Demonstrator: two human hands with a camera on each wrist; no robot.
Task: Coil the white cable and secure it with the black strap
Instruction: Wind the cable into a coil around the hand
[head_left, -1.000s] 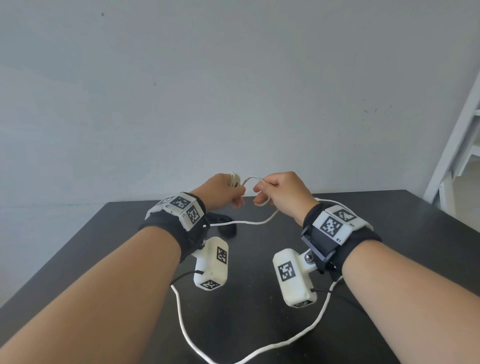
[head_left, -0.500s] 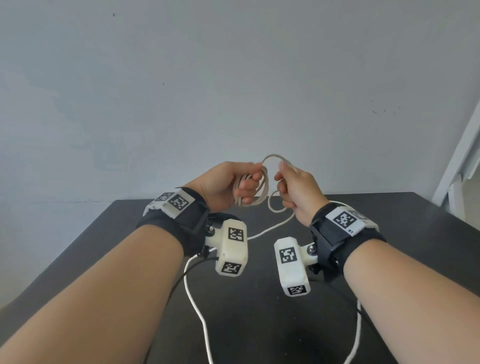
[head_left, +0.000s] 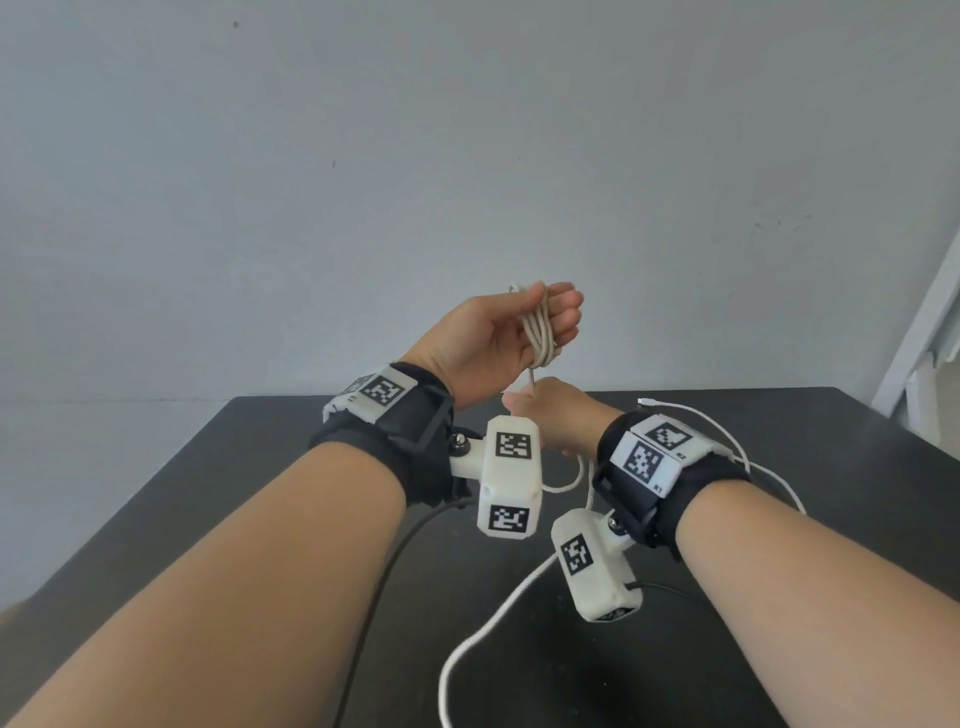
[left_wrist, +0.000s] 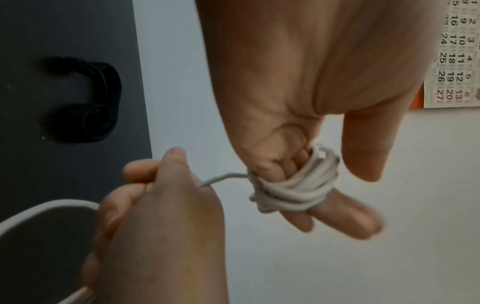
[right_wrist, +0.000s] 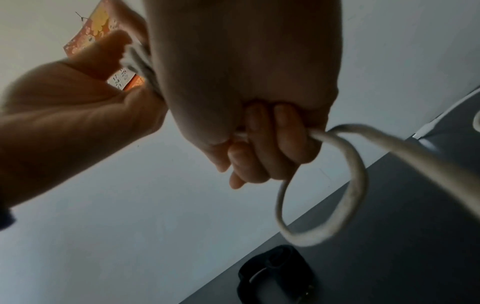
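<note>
The white cable (head_left: 540, 332) is wound in several turns round the fingers of my raised left hand (head_left: 556, 317), palm towards me, thumb on the cable end. In the left wrist view the coil (left_wrist: 293, 185) sits round the fingers. My right hand (head_left: 524, 410) is just below, fisted on the strand leaving the coil; its curled fingers (right_wrist: 259, 139) grip the cable (right_wrist: 337, 131). The slack (head_left: 488, 623) trails over the black table (head_left: 208, 493), its far plug (head_left: 647, 401) at the back. The black strap (left_wrist: 85, 102) lies rolled on the table (right_wrist: 275, 273), hidden in the head view.
A grey wall stands right behind the table's far edge. A calendar (left_wrist: 454, 61) hangs on it. A white frame (head_left: 924, 338) leans at the right. A dark wire (head_left: 384, 571) runs from the left wrist camera over the table.
My left hand has risen and turned palm towards me with the coil tighter on its fingers. My right hand has dropped below it, drawing the strand down.
</note>
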